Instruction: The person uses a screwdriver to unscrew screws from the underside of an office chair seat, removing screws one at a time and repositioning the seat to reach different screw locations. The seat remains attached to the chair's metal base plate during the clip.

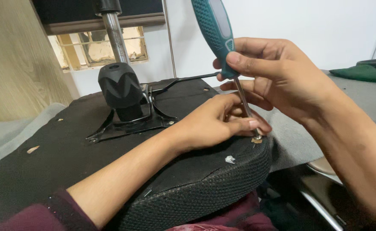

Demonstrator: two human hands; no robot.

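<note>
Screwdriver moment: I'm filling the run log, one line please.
right hand: grips teal screwdriver | left hand: steadies shaft at tip | tip: on upturned chair seat edge

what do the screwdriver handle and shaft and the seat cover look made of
Screwdriver handle: likely plastic with rubbery grip, teal, dimpled, with a smooth grey inlay. Shaft: metal, thin and shiny. Seat cover: black woven mesh fabric, coarse weave visible on the edge.

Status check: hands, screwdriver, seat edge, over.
Right hand grips teal screwdriver, tip at seat base edge. Left hand steadies the shaft near the tip. Nothing blocking.
</note>
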